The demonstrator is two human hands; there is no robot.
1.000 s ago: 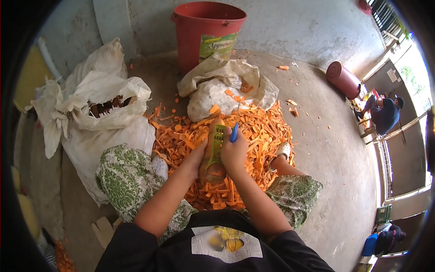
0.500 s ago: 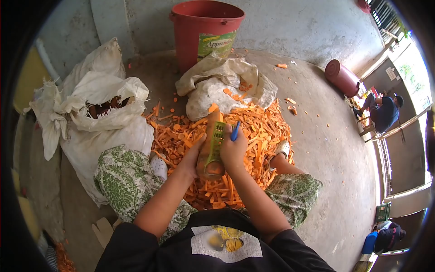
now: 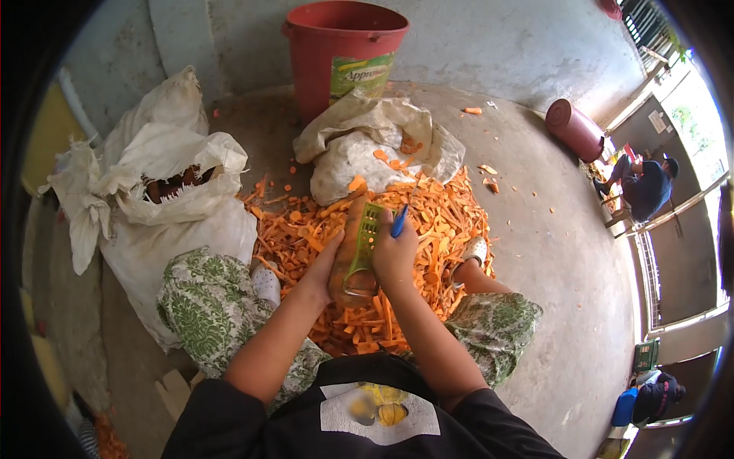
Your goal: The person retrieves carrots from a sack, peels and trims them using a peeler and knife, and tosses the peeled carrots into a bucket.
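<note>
My left hand [image 3: 323, 269] is closed around the left side of a thick, brownish-orange carrot [image 3: 353, 229], held upright over the peelings. Against the carrot's right side lies a lime-green slotted hand peeler [image 3: 364, 241], gripped by my right hand [image 3: 395, 252]. That same hand also has a knife with a blue handle [image 3: 398, 220], its thin blade pointing away from me. Beneath both hands spreads a wide heap of orange carrot peelings and slices [image 3: 440, 222]. Parts of the fingers are hidden behind the carrot and peeler.
A torn white sack [image 3: 180, 229] stands at the left, dark contents showing in its opening. Beyond the heap are a crumpled sack [image 3: 344, 172] and a red bucket [image 3: 313, 69]. A maroon bin [image 3: 573, 130] lies tipped at the right. Two people sit or bend farther right.
The green peeler has tilted slightly, and its lower end over the carrot looks different. Both hands keep nearly the same place; the whole view has shifted a little.
</note>
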